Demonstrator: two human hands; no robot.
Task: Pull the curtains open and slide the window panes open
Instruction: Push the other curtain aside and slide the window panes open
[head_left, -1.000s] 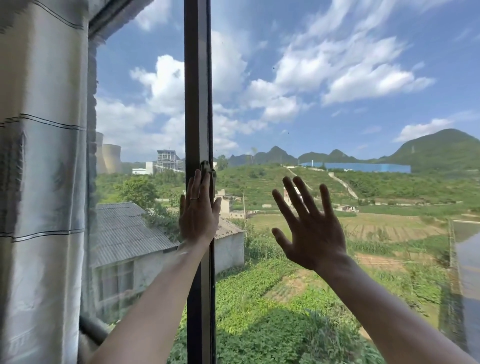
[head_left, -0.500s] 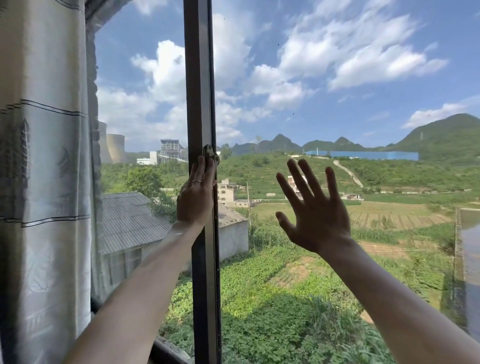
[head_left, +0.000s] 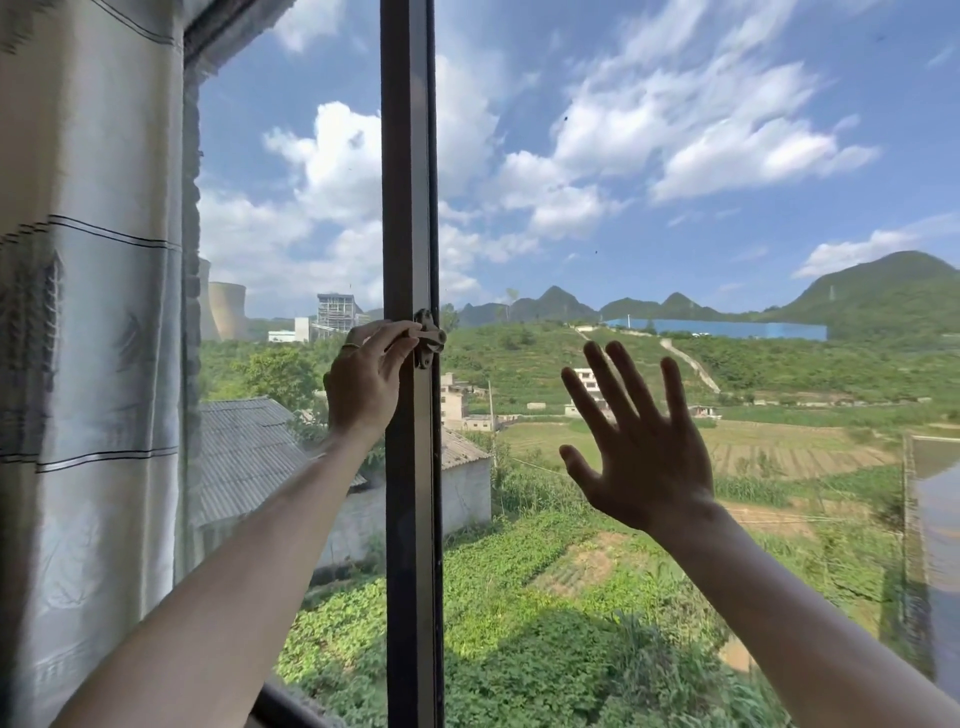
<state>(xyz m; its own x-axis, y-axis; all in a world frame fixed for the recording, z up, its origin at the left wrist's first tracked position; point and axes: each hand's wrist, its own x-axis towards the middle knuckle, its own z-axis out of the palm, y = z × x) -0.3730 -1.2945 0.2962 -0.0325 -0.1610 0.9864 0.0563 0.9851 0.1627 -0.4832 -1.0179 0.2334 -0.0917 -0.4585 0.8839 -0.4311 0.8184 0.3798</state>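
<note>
Pale striped curtain (head_left: 88, 364) hangs gathered at the window's left edge, so that part reads as done. Dark metal frame post (head_left: 410, 467) stands mid-window, with the left hand (head_left: 363, 382) pinching the latch (head_left: 430, 338) on it. The right hand (head_left: 639, 447) is spread flat, grasping nothing, against the right pane (head_left: 701, 208); I judge unlatching in progress, both panes not yet slid open.

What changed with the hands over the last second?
The left hand turned from lying flat against the frame to curling its fingers onto the latch. The right hand stayed spread flat at the glass, and the curtain stayed bunched at the left.
</note>
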